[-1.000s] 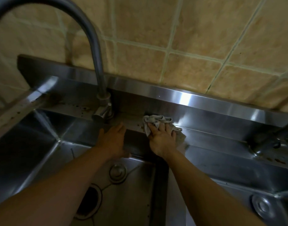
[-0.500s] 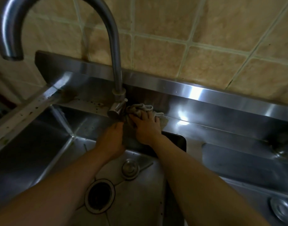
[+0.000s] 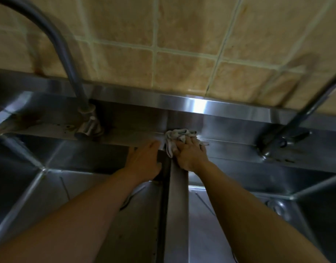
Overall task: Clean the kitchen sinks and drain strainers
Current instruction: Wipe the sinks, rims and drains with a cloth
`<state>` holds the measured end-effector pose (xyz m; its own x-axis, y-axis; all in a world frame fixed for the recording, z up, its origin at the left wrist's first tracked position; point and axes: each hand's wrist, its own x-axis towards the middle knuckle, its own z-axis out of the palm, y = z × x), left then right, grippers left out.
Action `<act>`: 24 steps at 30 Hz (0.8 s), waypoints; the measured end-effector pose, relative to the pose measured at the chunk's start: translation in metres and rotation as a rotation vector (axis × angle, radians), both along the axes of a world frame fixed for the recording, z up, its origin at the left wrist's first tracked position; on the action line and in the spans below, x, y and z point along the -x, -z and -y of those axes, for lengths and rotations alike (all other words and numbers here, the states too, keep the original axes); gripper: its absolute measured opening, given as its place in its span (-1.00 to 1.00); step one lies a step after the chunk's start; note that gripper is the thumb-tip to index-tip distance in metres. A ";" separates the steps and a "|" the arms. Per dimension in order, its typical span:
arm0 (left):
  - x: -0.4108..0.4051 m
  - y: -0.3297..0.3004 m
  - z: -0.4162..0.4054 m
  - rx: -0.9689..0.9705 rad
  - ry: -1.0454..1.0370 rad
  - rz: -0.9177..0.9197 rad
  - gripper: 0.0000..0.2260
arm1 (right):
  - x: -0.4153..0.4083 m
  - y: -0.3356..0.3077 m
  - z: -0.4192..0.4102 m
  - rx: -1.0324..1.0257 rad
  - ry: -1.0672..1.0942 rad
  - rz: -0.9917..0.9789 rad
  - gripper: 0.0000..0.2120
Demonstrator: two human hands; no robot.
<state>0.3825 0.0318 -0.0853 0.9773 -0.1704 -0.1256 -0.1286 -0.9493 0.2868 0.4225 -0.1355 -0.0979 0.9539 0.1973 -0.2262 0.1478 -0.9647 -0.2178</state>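
Your right hand (image 3: pixel 190 154) sits just right of the frame's centre, fingers spread flat over a crumpled grey cloth (image 3: pixel 179 136), pressing it onto the steel back ledge (image 3: pixel 230 147) of the sink unit. The cloth bunches out past your fingertips toward the upright steel splashback (image 3: pixel 144 118). Your left hand (image 3: pixel 144 160) lies just beside it, at centre, palm down and fingers straight, holding nothing, resting on the ledge edge where the left basin (image 3: pixel 55 179) begins. The two hands are near each other but apart.

Between your forearms, a steel divider (image 3: pixel 177 205) runs from the ledge down to the bottom of the frame, splitting the left basin from the right basin (image 3: pixel 230 196). A round drain fitting (image 3: pixel 278 205) shows blurred at the right basin's floor, lower right.

In the upper left, a curved grey faucet (image 3: pixel 55 38) arches down to its base (image 3: pixel 87 122) on the ledge, well left of the cloth. Dark specks mark the ledge around that base. At the right, a second faucet (image 3: pixel 296 118) slants up from the ledge, its fitting dark and blurred. Tan wall tiles (image 3: pixel 182 73) with pale grout fill the upper half.
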 end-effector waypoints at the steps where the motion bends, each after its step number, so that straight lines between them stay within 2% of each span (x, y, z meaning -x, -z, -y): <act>1: -0.001 0.000 0.012 0.006 0.022 0.010 -0.37 | 0.002 0.001 0.013 0.023 0.031 0.004 -0.49; 5: -0.004 0.001 0.059 0.017 0.092 0.030 -0.48 | 0.014 0.003 0.090 0.095 0.171 -0.010 -0.43; 10: 0.001 0.000 0.081 -0.107 0.044 0.018 -0.73 | 0.021 -0.002 0.145 0.104 0.283 -0.012 -0.47; 15: 0.009 -0.003 0.086 -0.102 0.033 -0.105 -0.54 | 0.024 -0.005 0.131 0.057 0.288 -0.050 -0.41; 18: 0.009 -0.005 0.090 -0.082 0.017 -0.107 -0.55 | 0.025 -0.002 0.102 0.069 0.134 -0.029 -0.37; 24: 0.007 -0.006 0.089 -0.104 0.024 -0.139 -0.50 | 0.023 0.005 0.065 -0.016 -0.055 0.115 -0.45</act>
